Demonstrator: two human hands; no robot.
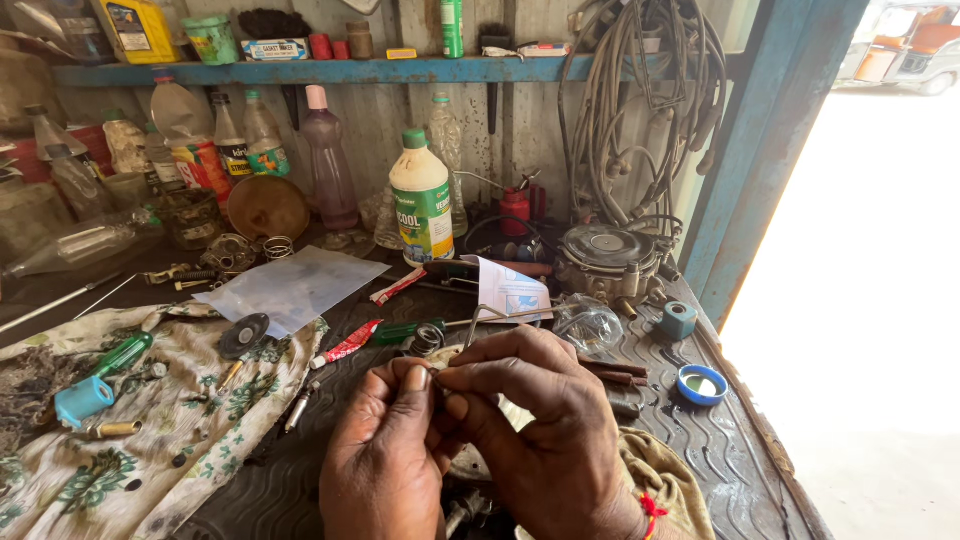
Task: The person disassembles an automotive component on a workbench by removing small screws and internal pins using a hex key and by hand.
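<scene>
The head camera looks down, close over the workbench (pixel 700 440), toward the wall shelf (pixel 330 71).

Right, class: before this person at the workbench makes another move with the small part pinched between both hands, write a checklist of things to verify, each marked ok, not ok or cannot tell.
1. Both hands on the part: left hand and right hand meet fingertip to fingertip. Ok.
2. Part identified: the thin metal piece rising from the fingers is mostly hidden. Cannot tell.
3. Firm grip: contact is covered by the fingers. Cannot tell.
4. Screwdriver within reach: the green-handled screwdriver lies on the floral cloth. Ok.
5. Bench uncluttered: red-and-white tube, blue cap and loose parts lie close by. Not ok.
</scene>
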